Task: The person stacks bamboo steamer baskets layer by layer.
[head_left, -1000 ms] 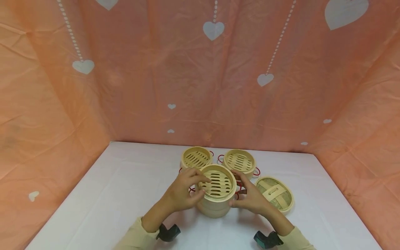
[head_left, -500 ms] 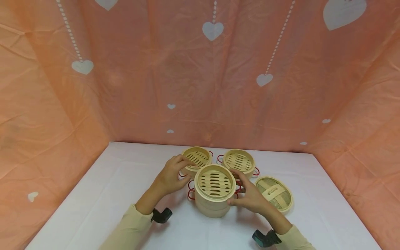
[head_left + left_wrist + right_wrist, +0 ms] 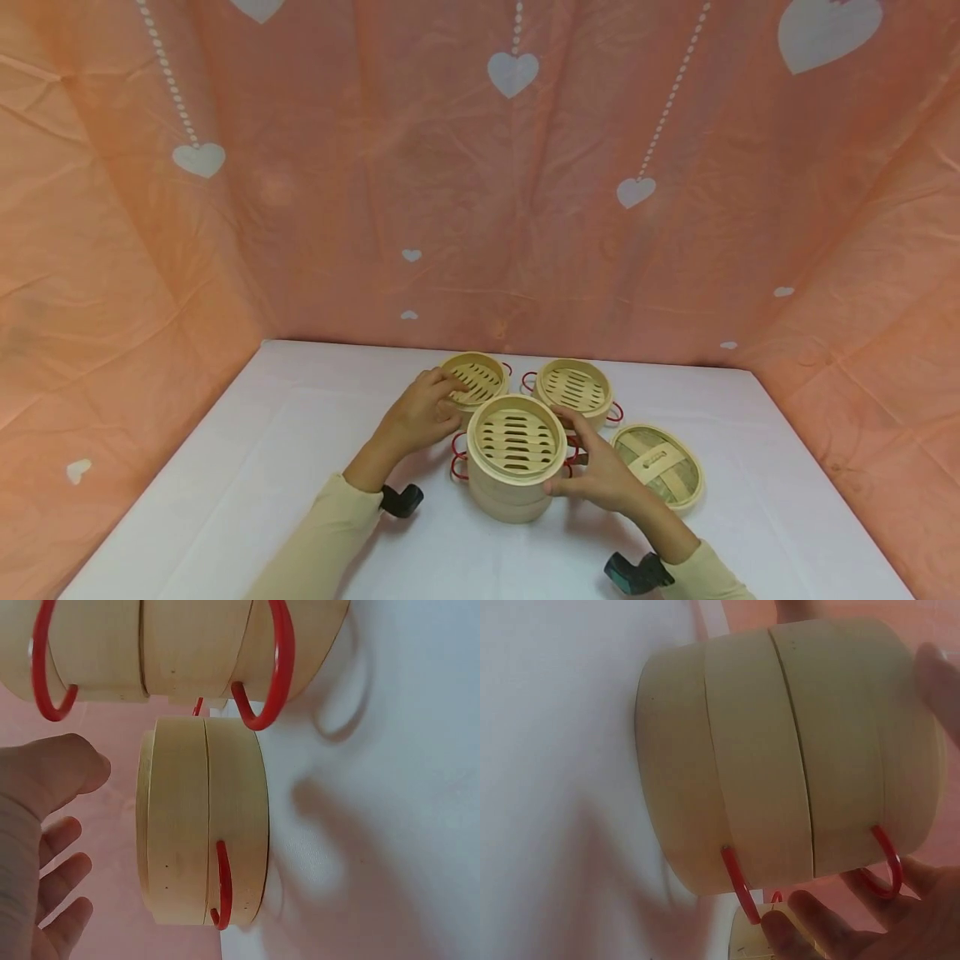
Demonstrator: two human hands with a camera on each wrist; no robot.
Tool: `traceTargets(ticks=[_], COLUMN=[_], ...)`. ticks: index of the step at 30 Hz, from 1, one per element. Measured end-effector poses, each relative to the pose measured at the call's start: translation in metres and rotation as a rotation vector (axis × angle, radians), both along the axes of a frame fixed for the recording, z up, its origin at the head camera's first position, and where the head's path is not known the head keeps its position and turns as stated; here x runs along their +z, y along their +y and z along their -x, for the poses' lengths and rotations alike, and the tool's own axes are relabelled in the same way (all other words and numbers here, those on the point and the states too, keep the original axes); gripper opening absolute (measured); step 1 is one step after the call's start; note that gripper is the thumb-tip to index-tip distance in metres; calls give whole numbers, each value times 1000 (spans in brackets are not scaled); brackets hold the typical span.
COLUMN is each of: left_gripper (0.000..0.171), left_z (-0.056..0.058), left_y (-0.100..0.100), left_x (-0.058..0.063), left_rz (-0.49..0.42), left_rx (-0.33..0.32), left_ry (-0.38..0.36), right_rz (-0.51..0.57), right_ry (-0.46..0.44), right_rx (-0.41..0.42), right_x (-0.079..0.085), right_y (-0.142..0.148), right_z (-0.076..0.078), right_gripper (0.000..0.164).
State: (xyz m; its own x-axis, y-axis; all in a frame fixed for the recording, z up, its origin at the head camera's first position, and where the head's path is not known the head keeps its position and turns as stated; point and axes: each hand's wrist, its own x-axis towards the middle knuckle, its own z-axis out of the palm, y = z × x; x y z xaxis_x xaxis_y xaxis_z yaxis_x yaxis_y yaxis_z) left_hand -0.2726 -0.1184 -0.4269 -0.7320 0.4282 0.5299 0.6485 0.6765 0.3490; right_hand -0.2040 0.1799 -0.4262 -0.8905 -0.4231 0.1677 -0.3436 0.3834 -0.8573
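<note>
Peach-orange sheeting point(image 3: 450, 208) rises behind and on both sides of my workspace, creased in places and printed with pale hearts point(image 3: 513, 75), some hanging from dotted lines. Below it spreads a white tabletop point(image 3: 337, 417), softly shadowed around my arms. My sleeves point(image 3: 318, 542) are cream, and a black device point(image 3: 401, 502) sits at each wrist.

On the white stands the front stack point(image 3: 510, 500), upright bamboo with red handles point(image 3: 281, 667) and a slatted top. Behind it are the left-rear steamer point(image 3: 483, 375) and the right-rear steamer point(image 3: 573, 387); the woven lid point(image 3: 663, 467) lies to my right.

A second ago my left hand point(image 3: 420, 417) was at the front stack, fingers over its slats. Now it has moved to the left-rear steamer, its thumb and fingers spread apart just above the rim. My right hand point(image 3: 607, 475) has stayed put, curved round the right side of the front stack. The steamers and lid lie much as they did.
</note>
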Motion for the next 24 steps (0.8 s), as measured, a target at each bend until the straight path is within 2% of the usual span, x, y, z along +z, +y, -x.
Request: traceTargets(ticks=[10, 24], left_gripper=[38, 32], left_z=[4, 9], left_y=[2, 3], left_x=[1, -6], left_rz=[3, 31], left_rx=[15, 15], left_ry=[-84, -72], right_rz=[0, 4], right_ry=[0, 19], right_rx=[0, -7], right_x=[0, -3], right_y=[0, -1], right_z=[-1, 1], right_gripper=[101, 101])
